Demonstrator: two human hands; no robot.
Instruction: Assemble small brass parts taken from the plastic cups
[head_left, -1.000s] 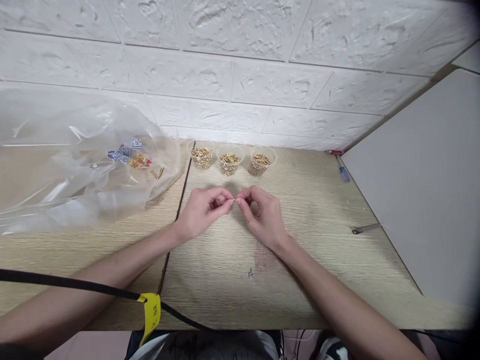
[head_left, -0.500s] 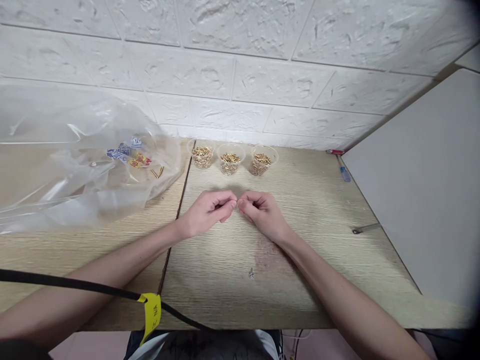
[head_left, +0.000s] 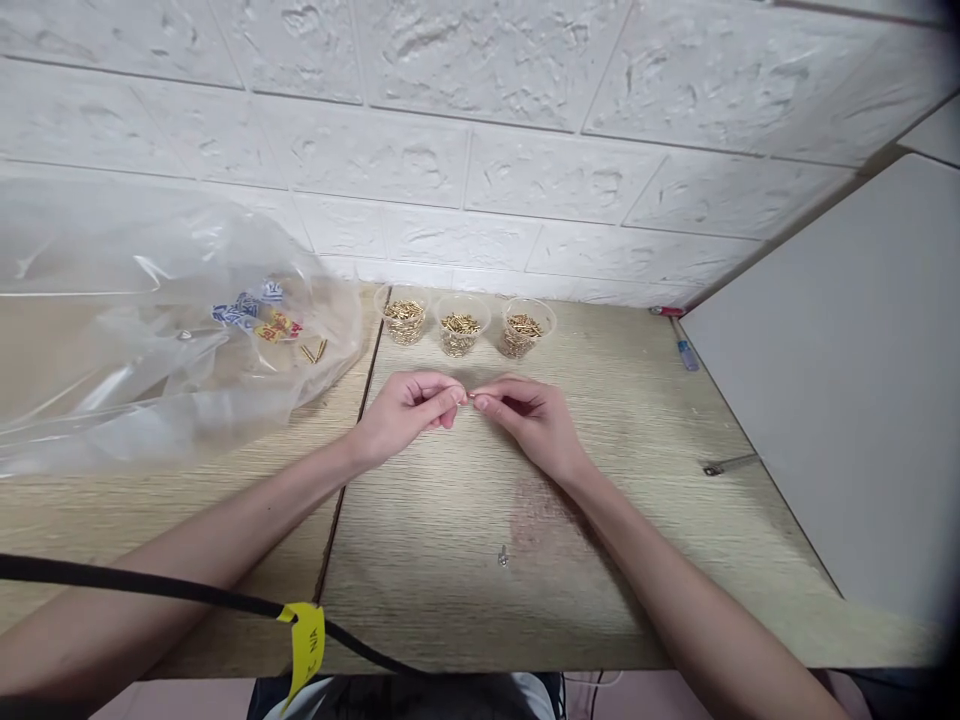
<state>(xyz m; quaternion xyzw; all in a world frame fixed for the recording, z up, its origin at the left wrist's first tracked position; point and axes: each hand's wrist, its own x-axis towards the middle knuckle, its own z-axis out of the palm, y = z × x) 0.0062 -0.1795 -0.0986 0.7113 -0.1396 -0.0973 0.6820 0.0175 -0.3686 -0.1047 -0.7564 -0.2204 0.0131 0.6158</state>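
Observation:
My left hand (head_left: 415,408) and my right hand (head_left: 529,415) meet fingertip to fingertip above the middle of the table. Between the two pinches a small brass-coloured pin (head_left: 471,396) shows, mostly covered by fingers. Both hands are closed on it, thumb against forefinger. Just beyond them stand three clear plastic cups, the left cup (head_left: 405,318), the middle cup (head_left: 460,328) and the right cup (head_left: 524,328), each holding many small gold-coloured metal pieces.
A large clear plastic bag (head_left: 187,400) lies at the left, with several gold-coloured pins in it. Between my forearms is a small metal screw (head_left: 503,556). At right are a screwdriver (head_left: 687,354), a metal tool (head_left: 714,468) and a white panel (head_left: 832,370). A black cable (head_left: 150,585) crosses the front left.
My fingertips have drawn slightly apart, and a bit of the brass-coloured pin now shows between them. The whole view has tilted a little; the cups and bag stay put.

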